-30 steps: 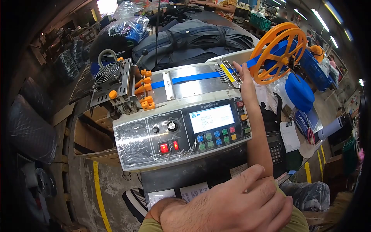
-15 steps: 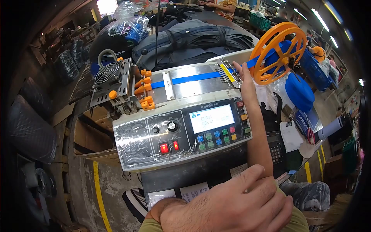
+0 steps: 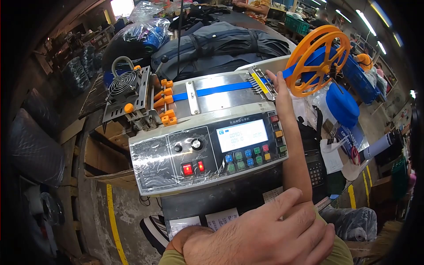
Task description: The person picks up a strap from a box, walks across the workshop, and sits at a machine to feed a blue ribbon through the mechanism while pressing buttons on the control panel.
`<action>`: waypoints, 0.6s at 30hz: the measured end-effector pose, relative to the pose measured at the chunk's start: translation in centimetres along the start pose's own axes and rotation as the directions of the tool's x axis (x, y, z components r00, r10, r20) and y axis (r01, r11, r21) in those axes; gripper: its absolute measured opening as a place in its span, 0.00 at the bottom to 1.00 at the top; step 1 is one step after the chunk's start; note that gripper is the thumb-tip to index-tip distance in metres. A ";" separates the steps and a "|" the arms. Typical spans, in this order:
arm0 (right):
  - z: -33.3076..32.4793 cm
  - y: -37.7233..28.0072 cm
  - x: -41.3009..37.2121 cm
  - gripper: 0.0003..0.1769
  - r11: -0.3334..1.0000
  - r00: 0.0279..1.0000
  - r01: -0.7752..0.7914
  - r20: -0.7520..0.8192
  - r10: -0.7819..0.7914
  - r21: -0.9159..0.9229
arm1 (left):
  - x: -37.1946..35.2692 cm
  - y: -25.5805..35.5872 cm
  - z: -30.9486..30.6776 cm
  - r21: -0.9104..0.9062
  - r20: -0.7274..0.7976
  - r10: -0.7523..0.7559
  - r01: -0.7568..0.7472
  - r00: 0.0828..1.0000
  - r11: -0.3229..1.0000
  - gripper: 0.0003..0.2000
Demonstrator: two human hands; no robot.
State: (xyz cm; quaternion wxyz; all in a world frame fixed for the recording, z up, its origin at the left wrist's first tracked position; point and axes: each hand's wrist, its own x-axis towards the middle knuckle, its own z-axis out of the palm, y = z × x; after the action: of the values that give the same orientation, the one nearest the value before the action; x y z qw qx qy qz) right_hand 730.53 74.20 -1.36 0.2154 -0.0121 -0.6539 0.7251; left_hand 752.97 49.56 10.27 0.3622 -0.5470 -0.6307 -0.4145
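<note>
Blue strap (image 3: 225, 89): comes off the orange reel (image 3: 326, 69), goes through the toothed guide (image 3: 261, 84), then lies along the metal top, under a crossbar (image 3: 192, 98), to the orange fittings (image 3: 165, 100).
Right hand (image 3: 282, 92): raised at the guide, right beside the strap — its fingers are where the strap enters from the reel.
Right fingers: whether they pinch the strap or only rest by it, I cannot tell.
Left hand (image 3: 269, 234): crossed over near the right elbow, well apart from the strap; fingers loosely bent — what is under them is hidden.
Machine (image 3: 210, 154): below the strap, its screen (image 3: 241, 136) lit and two switches (image 3: 188, 169) glowing red.
Blue roll (image 3: 342, 105): below the reel, to the right of the right forearm.
Calculator (image 3: 316, 172): just right of the forearm.
Dark fabric stack (image 3: 221, 44): behind the machine.
</note>
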 end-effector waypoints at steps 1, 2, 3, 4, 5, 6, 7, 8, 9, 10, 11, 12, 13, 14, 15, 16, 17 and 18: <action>0.0 0.0 0.0 0.46 1.000 1.000 -0.001 -0.001 0.001 0.000 | 0.0 0.1 0.0 -0.005 -0.006 -0.004 0.004 1.000 1.000 0.04; 0.1 -0.1 -0.1 0.46 1.000 1.000 0.002 -0.004 -0.002 -0.009 | 0.0 0.1 0.1 -0.005 -0.006 -0.004 0.004 1.000 1.000 0.04; 0.1 -0.1 -0.1 0.46 1.000 1.000 0.004 -0.007 -0.005 -0.019 | -0.1 0.2 0.1 -0.009 -0.007 -0.012 0.012 1.000 1.000 0.04; 0.1 -0.1 0.0 0.46 1.000 1.000 0.005 -0.007 -0.005 -0.019 | -0.1 0.2 0.1 -0.013 -0.007 -0.021 0.021 1.000 1.000 0.04; 0.0 -0.1 0.0 0.46 1.000 1.000 0.014 -0.009 -0.015 -0.020 | -0.1 0.2 0.1 -0.013 -0.007 -0.021 0.021 1.000 1.000 0.04; 0.0 0.0 0.1 0.45 0.999 1.000 0.024 -0.011 -0.024 -0.022 | 0.0 0.1 0.1 -0.006 -0.014 -0.017 0.017 1.000 1.000 0.04; -0.1 0.0 0.1 0.45 0.999 1.000 0.024 -0.011 -0.024 -0.022 | 0.0 0.1 0.1 0.001 -0.020 -0.013 0.013 1.000 1.000 0.04; -0.1 0.0 0.1 0.45 1.000 1.000 0.019 -0.009 -0.020 -0.020 | 0.0 0.1 0.1 0.001 -0.020 -0.012 0.012 1.000 1.000 0.04; -0.1 0.0 0.0 0.45 1.000 1.000 0.014 -0.008 -0.014 -0.018 | 0.0 0.2 0.1 -0.008 -0.013 -0.020 0.020 1.000 1.000 0.04; -0.1 0.0 0.0 0.45 1.000 1.000 0.013 -0.008 -0.013 -0.018 | 0.0 0.2 0.1 -0.017 -0.007 -0.027 0.027 1.000 0.999 0.04; -0.1 0.0 0.0 0.46 0.999 1.000 0.020 -0.006 -0.020 -0.026 | 0.0 0.2 0.0 -0.017 -0.007 -0.027 0.027 1.000 0.999 0.04; 0.0 0.0 0.0 0.46 0.999 1.000 0.027 -0.004 -0.027 -0.033 | 0.0 0.1 0.0 -0.019 0.000 -0.024 0.024 1.000 1.000 0.04; 0.1 -0.2 -0.1 0.46 0.999 1.000 0.027 -0.004 -0.027 -0.033 | 0.0 0.1 -0.1 -0.020 0.007 -0.020 0.020 1.000 1.000 0.03; 0.3 -0.6 -0.4 0.46 0.998 1.000 0.030 -0.008 -0.030 -0.051 | 0.0 0.1 0.0 -0.020 0.006 -0.020 0.020 1.000 1.000 0.03; 0.4 -0.7 -0.5 0.46 0.997 0.999 0.032 -0.012 -0.033 -0.068 | 0.0 0.2 0.1 -0.018 -0.010 -0.021 0.020 1.000 1.000 0.03; 0.5 -0.9 -0.5 0.46 0.997 0.999 0.032 -0.011 -0.033 -0.068 | -0.1 0.2 0.2 -0.017 -0.026 -0.022 0.021 0.999 1.000 0.03; 0.2 -0.6 -0.4 0.46 0.997 0.999 0.029 -0.016 -0.030 -0.076 | 0.0 0.2 0.1 -0.017 -0.026 -0.022 0.021 0.999 1.000 0.03; 0.1 -0.5 -0.3 0.45 0.996 0.999 0.025 -0.021 -0.027 -0.083 | 0.1 0.1 -0.1 -0.017 -0.016 -0.020 0.020 1.000 1.000 0.03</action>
State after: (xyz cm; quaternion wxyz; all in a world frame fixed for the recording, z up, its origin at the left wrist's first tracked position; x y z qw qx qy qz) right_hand 730.90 74.04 -0.93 0.2313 -0.0204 -0.6812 0.6943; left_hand 753.05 49.56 10.43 0.3585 -0.5405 -0.6295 -0.4278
